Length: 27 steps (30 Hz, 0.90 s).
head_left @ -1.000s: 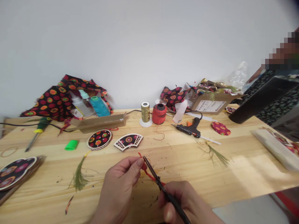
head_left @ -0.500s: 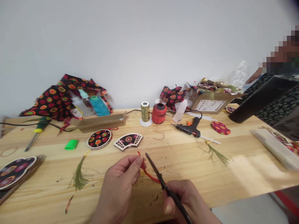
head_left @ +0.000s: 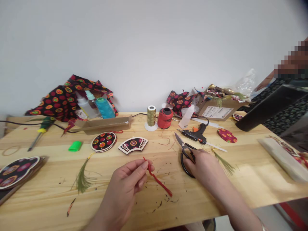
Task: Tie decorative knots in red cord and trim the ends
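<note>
Between thumb and forefinger, my left hand (head_left: 131,176) pinches a short red cord (head_left: 160,184), whose frayed end hangs to the right. My right hand (head_left: 204,165) is closed over a handle of the black scissors (head_left: 187,150), which lie at the table surface with blades pointing up-left. Just beyond my left hand is a fan-shaped fabric ornament (head_left: 133,145) with a pale wooden frame. A round fabric ornament (head_left: 104,141) lies left of it, and a green tassel (head_left: 83,175) trails below that one.
A gold thread spool (head_left: 151,117), a red thread spool (head_left: 165,118) and a glue gun (head_left: 196,134) stand or lie behind my hands. A green cap (head_left: 75,146) and screwdriver (head_left: 39,136) are at left. A black roll (head_left: 267,107) leans at right, near another person's arm.
My right hand has moved right and forward with the scissors, away from the cord, and lowered them to the table. My left hand keeps its pinch on the cord.
</note>
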### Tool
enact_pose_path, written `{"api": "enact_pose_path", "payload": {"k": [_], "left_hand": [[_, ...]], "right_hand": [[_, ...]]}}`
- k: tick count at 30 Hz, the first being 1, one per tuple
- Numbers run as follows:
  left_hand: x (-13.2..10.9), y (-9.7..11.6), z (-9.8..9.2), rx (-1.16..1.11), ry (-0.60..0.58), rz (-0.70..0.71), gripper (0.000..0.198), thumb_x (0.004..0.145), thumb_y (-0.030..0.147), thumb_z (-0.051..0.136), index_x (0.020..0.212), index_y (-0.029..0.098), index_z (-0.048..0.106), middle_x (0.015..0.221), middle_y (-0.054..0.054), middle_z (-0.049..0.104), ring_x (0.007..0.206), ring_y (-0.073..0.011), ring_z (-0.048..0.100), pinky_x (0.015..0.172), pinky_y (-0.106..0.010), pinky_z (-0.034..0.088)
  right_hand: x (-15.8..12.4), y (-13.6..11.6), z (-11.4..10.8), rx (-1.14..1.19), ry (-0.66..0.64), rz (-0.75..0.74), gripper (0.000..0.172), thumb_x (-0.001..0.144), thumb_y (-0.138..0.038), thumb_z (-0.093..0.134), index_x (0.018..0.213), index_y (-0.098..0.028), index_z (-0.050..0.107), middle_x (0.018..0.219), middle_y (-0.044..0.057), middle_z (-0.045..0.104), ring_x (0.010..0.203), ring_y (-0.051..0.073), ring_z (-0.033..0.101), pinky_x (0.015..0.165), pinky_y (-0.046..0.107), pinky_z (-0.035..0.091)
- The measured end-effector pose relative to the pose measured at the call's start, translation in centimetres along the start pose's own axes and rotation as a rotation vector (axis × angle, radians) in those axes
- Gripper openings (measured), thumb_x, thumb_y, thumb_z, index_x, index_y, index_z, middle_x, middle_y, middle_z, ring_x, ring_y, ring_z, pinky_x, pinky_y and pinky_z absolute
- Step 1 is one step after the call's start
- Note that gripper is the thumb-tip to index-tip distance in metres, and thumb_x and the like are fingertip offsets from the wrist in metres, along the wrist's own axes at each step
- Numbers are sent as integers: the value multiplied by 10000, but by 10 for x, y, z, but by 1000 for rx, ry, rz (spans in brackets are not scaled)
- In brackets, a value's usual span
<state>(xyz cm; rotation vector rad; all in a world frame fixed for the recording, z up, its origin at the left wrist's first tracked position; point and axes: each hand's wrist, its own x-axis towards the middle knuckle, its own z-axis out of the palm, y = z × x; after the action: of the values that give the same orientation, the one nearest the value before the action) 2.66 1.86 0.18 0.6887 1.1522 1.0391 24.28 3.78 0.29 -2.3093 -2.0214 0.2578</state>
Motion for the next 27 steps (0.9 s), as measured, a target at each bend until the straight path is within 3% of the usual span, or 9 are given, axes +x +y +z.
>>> {"api": "enact_pose_path", "payload": {"k": [3,5,8,11,14,16,18,21,27], "left_hand": [[-1,3,1,43,-33,9,142,721,276,656,714,139,691,638,-16,609,455,-46,329,438,-178,204],[-1,5,2,92,-53,11,173,730,298,645,683,136,686,563,7,555,451,-52,312,441,-188,191],[-2,8,7,181,-106,10,221,741,333,627,653,138,681,501,30,487,439,-56,302,441,-203,173],[-4,8,11,247,-170,7,230,743,344,619,662,141,688,513,23,502,433,-60,305,433,-216,159],[-6,7,13,295,-204,10,240,747,341,614,649,136,692,456,39,455,420,-65,289,424,-224,150],[-8,6,13,293,-230,6,242,762,340,603,688,133,704,453,39,465,419,-63,291,424,-220,157],[-10,6,11,240,-250,-13,227,778,333,593,784,140,712,537,15,556,425,-54,319,427,-209,176],[-12,6,11,146,-240,-67,214,777,322,603,870,155,697,692,-24,658,434,-42,374,428,-188,213],[-17,3,16,203,-221,-171,234,706,314,659,845,129,685,614,-40,692,397,-49,401,423,-184,270]], "right_hand": [[0,-1,-4,22,4,-10,222,806,-268,488,827,-114,647,828,153,660,706,255,627,617,327,432],[-2,-4,-7,79,97,-70,224,812,-245,496,891,-106,652,883,158,656,805,272,611,694,358,441],[-8,-16,-9,410,197,-217,232,831,-219,493,982,-138,650,965,119,646,907,230,579,796,350,433],[-14,-36,-10,890,-43,-301,191,789,-265,569,911,-158,671,864,60,644,744,159,591,682,283,466],[-15,-53,-9,1281,-300,-277,135,702,-262,661,752,-137,661,664,-1,593,580,118,565,561,245,455],[-15,-59,-9,1452,-392,-235,141,666,-252,689,644,-134,616,554,-30,550,502,101,534,509,230,431],[-15,-61,-10,1527,-411,-190,166,664,-245,690,597,-140,580,490,-40,532,468,93,508,491,223,407],[-14,-61,-11,1528,-305,-134,140,666,-222,684,601,-147,585,517,-41,547,493,79,476,513,214,379],[-9,-61,-8,1494,-177,-73,136,665,-262,686,640,-148,615,571,-45,524,547,74,405,544,215,322]]}}
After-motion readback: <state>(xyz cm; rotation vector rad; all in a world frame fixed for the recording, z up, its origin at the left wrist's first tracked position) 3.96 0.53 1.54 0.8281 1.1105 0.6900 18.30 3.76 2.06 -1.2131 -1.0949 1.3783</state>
